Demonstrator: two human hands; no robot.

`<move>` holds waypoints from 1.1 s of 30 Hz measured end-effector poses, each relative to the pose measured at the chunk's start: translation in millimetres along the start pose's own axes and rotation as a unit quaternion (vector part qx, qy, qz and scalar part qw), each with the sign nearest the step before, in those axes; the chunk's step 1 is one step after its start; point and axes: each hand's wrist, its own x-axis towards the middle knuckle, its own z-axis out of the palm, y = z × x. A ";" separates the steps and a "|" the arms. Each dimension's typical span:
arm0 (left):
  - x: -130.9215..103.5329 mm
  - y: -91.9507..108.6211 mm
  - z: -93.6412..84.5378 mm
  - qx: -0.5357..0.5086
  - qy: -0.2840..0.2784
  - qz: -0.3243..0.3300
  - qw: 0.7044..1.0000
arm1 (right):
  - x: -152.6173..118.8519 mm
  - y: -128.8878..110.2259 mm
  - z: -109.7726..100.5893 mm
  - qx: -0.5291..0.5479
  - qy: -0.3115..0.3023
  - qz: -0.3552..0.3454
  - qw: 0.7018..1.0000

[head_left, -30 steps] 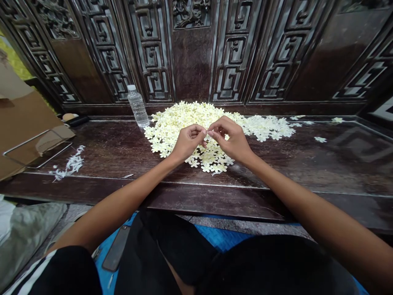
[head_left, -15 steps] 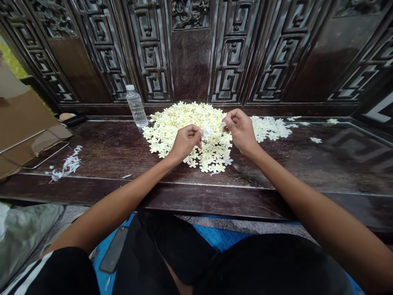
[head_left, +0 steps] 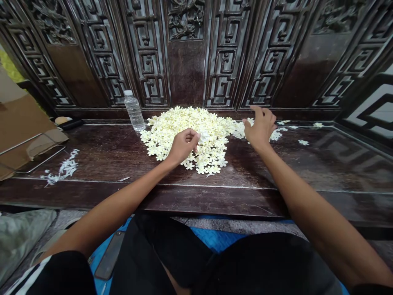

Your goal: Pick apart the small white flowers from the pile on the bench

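Left hand (head_left: 181,145) stays over flower pile (head_left: 190,131) on table (head_left: 107,155), grip pinched on white flower (head_left: 205,137). Right hand (head_left: 260,126) has split off rightward, grip open, fingers spread above scattered petals (head_left: 278,133); piece apparently dropped.

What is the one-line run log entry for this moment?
left hand: pinching white flower | right hand: open, over white flowers | flower pile: on bench

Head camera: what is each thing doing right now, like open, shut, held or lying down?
Left hand: closed, pinching a white flower.
Right hand: open, fingers spread over the white flowers.
Flower pile: heaped loose on the bench.
Water bottle: upright, capped.
Phone: lying flat, screen dark.
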 end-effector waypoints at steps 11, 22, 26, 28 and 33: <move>-0.3 -1.3 -0.9 0.043 0.017 0.007 0.999 | -59.6 -109.2 4.3 0.246 -0.357 -0.076 0.898; 1.3 -5.9 -0.9 -0.017 0.013 -0.032 0.999 | -56.6 -98.6 6.4 0.345 -0.376 0.048 0.859; 2.5 -7.5 -2.1 -0.054 0.018 -0.062 0.996 | -52.2 -87.1 12.3 0.369 -0.318 0.078 0.870; 3.1 -8.0 -2.5 -0.069 0.020 -0.071 0.995 | -46.4 -76.5 15.6 0.371 -0.294 0.101 0.875; 3.7 -7.1 -2.8 -0.095 0.025 -0.093 0.991 | -20.1 -38.8 16.0 0.376 -0.057 0.320 0.868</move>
